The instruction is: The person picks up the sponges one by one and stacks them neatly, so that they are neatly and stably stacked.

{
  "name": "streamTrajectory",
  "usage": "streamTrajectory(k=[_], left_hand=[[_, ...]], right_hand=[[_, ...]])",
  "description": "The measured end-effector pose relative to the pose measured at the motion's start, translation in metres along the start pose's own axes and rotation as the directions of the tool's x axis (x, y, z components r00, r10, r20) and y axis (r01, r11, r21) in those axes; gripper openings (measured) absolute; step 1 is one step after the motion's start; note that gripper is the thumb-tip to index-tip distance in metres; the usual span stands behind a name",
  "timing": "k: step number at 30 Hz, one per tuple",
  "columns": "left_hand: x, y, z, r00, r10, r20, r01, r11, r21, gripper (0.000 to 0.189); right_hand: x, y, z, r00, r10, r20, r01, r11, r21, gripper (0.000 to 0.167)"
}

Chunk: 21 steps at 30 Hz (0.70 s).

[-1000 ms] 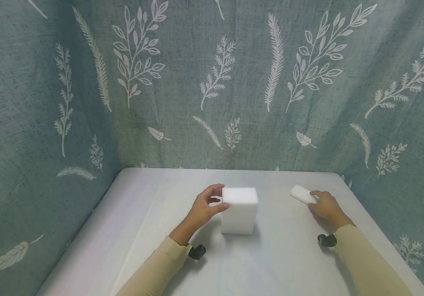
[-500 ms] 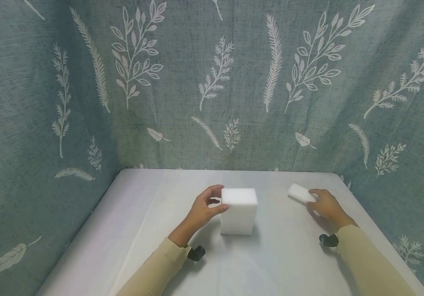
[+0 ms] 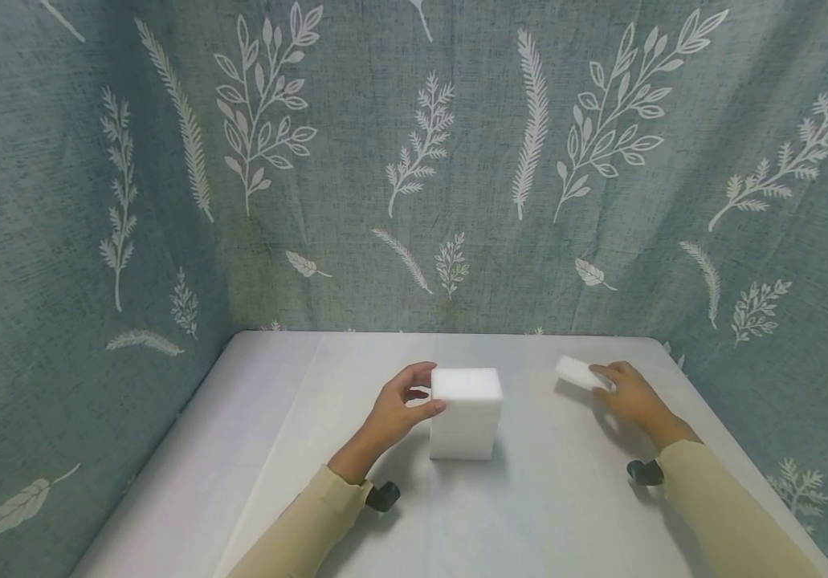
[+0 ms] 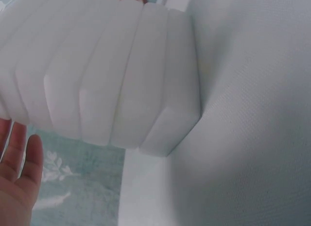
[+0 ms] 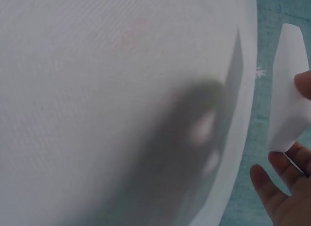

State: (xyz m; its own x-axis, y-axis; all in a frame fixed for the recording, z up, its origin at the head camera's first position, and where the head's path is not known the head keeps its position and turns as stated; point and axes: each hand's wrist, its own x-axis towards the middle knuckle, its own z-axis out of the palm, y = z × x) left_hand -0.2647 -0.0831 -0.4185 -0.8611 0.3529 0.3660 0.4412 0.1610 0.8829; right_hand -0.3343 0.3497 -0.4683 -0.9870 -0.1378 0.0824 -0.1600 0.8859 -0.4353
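Several flat white sponge blocks are piled in an upright stack near the middle of the table. My left hand holds the stack's upper left side, thumb at the front and fingers toward the back. In the left wrist view the layers of the stack show, and fingers touch its top end. To the right, my right hand pinches a single white sponge block just above the table. The right wrist view shows this sponge between thumb and fingers, with a shadow below.
A white cloth-covered table lies under everything, its far edge meeting a green leaf-patterned curtain. The curtain also stands along the left and right sides. Dark wrist devices sit below both sleeves.
My right hand has lifted the single sponge off the table and shifted it slightly left. The left hand stays on the stack. The head view has drifted slightly.
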Motion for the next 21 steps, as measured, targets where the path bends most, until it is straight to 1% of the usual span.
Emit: streamTrajectory(k=[7, 12, 17, 21], left_hand=[[0.0, -0.001, -0.001, 1.0, 0.001, 0.001, -0.001, 1.0, -0.004, 0.061], [0.0, -0.002, -0.001, 1.0, 0.009, -0.002, -0.009, 1.0, -0.012, 0.06], [0.001, -0.002, -0.001, 1.0, 0.015, -0.003, -0.015, 1.0, -0.019, 0.059], [0.0, -0.002, -0.001, 1.0, 0.014, -0.002, -0.014, 1.0, -0.018, 0.059]], right_hand=[[-0.003, -0.014, -0.008, 0.997, -0.062, -0.05, 0.062, 0.998, -0.013, 0.054], [-0.004, -0.024, -0.012, 0.991, -0.116, -0.066, 0.114, 0.993, -0.028, 0.051], [-0.002, -0.031, -0.015, 0.977, -0.195, -0.083, 0.19, 0.98, -0.061, 0.049], [-0.001, -0.037, -0.017, 0.966, -0.243, -0.089, 0.237, 0.969, -0.072, 0.048]])
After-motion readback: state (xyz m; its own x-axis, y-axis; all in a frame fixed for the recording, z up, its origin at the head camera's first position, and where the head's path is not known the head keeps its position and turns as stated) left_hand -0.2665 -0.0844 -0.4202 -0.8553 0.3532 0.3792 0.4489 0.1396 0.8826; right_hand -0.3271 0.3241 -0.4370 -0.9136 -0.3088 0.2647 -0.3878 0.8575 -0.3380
